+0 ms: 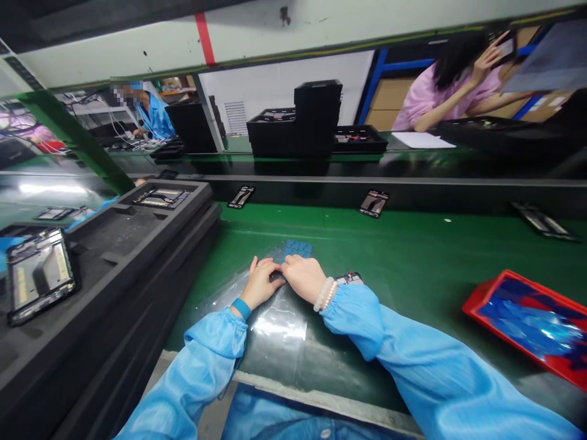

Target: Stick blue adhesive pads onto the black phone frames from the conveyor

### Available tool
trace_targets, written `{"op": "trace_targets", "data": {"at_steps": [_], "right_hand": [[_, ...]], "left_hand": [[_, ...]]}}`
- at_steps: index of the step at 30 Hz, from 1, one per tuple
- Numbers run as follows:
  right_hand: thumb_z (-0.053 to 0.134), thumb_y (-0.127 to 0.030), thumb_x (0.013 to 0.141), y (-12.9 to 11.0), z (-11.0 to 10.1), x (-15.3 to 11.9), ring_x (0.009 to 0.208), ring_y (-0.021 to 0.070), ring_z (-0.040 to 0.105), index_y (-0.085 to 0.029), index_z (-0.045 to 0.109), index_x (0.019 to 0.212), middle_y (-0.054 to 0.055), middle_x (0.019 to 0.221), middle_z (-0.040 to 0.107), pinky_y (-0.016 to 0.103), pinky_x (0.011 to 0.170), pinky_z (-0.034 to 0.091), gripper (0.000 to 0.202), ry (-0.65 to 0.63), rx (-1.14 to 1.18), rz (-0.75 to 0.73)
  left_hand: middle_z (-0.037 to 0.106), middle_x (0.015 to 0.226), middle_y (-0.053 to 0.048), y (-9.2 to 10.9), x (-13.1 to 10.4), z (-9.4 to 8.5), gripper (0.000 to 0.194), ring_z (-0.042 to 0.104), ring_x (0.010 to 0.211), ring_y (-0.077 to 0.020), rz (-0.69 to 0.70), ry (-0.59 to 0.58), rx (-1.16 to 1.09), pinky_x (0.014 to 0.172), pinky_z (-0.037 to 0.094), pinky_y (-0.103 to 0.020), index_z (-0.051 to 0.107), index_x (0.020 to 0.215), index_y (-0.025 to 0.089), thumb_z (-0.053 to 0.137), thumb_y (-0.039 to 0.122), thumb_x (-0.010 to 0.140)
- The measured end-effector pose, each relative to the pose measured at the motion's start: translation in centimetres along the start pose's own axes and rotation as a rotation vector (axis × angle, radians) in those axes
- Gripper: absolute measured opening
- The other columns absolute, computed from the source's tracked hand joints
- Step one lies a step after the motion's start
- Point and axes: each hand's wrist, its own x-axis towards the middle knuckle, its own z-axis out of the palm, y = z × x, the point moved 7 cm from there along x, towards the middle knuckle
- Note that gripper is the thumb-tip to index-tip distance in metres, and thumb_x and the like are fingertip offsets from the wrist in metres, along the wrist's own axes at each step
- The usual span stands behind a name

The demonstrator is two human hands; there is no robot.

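Observation:
Both my hands meet over a clear plastic sheet (pixel 279 333) on the green work surface. My left hand (pixel 261 282) has its thumb and index finger curled together against the right hand's fingertips; the other fingers are bent. My right hand (pixel 303 278), wearing a beaded bracelet, is closed in a pinch at the near edge of a sheet of small blue pads (pixel 298 247). Whatever lies between the fingertips is too small or covered to make out. A phone frame (pixel 350 278) lies just beyond my right sleeve, which partly hides it.
Stacked black foam trays (pixel 151 253) fill the left side, with a phone frame (pixel 42 275) on top. More phone frames (pixel 374 203) lie along the back. A red bin (pixel 486 292) holding blue film stands at right. Beyond the ledge, one person in pink and another in blue sit.

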Motion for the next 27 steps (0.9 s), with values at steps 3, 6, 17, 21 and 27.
{"op": "trace_targets", "data": {"at_steps": [3,6,17,21,27], "right_hand": [[0.042,-0.015,0.087,0.3,-1.5,-1.1,0.094,0.0221,0.058,-0.013,0.064,0.088,0.013,0.097,0.063,0.03,0.076,0.044,0.023,0.047,0.108,0.032],[0.043,-0.023,0.087,1.2,-3.7,-3.5,0.08,0.0158,0.06,-0.015,0.063,0.082,0.007,0.087,0.065,0.026,0.07,0.045,0.023,0.081,0.25,0.07],[0.069,-0.045,0.064,1.7,2.0,-13.1,0.044,0.0057,0.039,-0.015,0.056,0.061,-0.004,0.049,0.048,0.02,0.044,0.029,0.033,0.079,1.647,0.553],[0.071,-0.046,0.062,1.6,2.8,-13.9,0.045,0.0061,0.039,-0.015,0.056,0.061,-0.004,0.048,0.048,0.02,0.045,0.028,0.035,0.107,1.722,0.587],[0.069,-0.046,0.066,1.0,2.7,-14.6,0.047,0.0066,0.038,-0.015,0.055,0.06,-0.005,0.048,0.046,0.021,0.048,0.03,0.035,0.23,1.701,0.557]], "left_hand": [[0.069,0.1,0.0,1.6,-0.8,-1.5,0.014,0.053,0.114,-0.0219,0.012,0.026,-0.054,0.112,0.005,-0.051,0.066,0.088,0.026,0.059,0.02,0.076],[0.068,0.1,0.0,3.8,-2.9,-3.4,0.037,0.06,0.102,-0.0176,0.034,0.033,-0.17,0.109,0.021,-0.048,0.056,0.115,0.027,0.057,0.021,0.078],[0.07,0.084,-0.004,7.1,-8.8,0.2,0.018,0.061,0.073,-0.014,-0.282,0.121,-0.962,0.07,0.047,-0.023,0.075,0.084,0.02,0.067,0.03,0.072],[0.069,0.074,-0.004,6.8,-8.8,1.6,0.019,0.057,0.064,-0.0123,-0.378,0.126,-1.034,0.063,0.045,-0.022,0.075,0.079,0.017,0.073,0.031,0.066],[0.06,0.06,0.0,7.2,-9.2,3.1,0.03,0.05,0.055,-0.0099,-0.423,0.135,-1.04,0.055,0.041,-0.021,0.07,0.078,0.014,0.066,0.042,0.072]]}}
